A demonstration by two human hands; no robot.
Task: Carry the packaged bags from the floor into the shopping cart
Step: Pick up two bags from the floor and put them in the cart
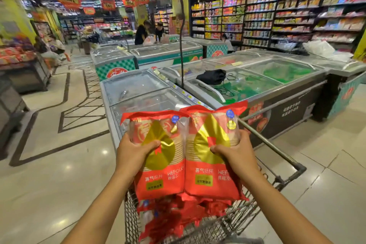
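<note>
Two red and gold packaged bags are held side by side above the shopping cart (273, 144). My left hand (132, 153) grips the left bag (158, 180) at its outer edge, thumb across the front. My right hand (235, 152) grips the right bag (212, 176) the same way. Both bags stand upright and touch along their inner edges. Below them several more red bags (178, 218) lie piled in the wire basket of the cart. The floor where the bags came from is out of view.
Chest freezers (138, 89) stand directly ahead of the cart, one (257, 83) with a black bag (212, 76) and cable on its glass lid. Stocked shelves (277, 16) line the right. People stand in the far aisle. Tiled floor (59, 144) stretches to the left.
</note>
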